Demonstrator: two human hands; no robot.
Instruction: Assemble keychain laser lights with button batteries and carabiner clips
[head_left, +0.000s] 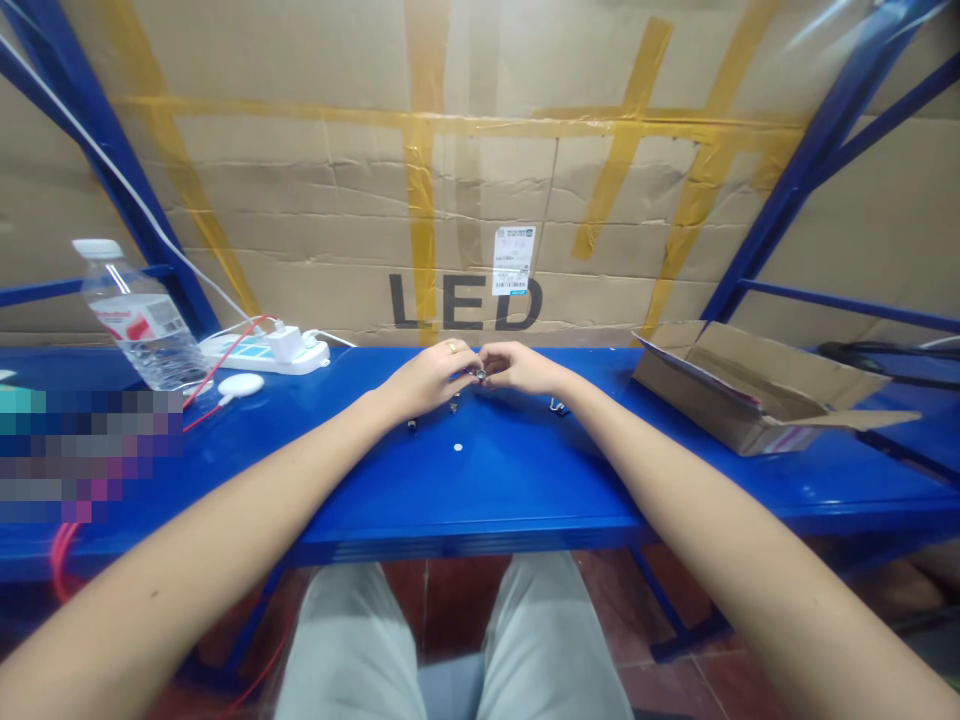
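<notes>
Over the blue table (480,490), my left hand (435,378) and my right hand (523,368) meet, fingertips pinched together. Between them sits a small, round, silvery metal part (481,375); its exact kind is too small to make out. Both hands are closed on it. Under my left hand lies a small brassy metal piece (454,403), and a small dark part (412,425) rests to its left. Below my right wrist is a small piece with white and dark bits (556,406). A white round disc (458,447) lies nearer the front edge.
An open cardboard box (750,400) stands on the right. To the left are a water bottle (142,325), a power strip (244,352), a white round charger (241,386) and a red cable (202,420). A large carton (337,220) backs the table between blue posts.
</notes>
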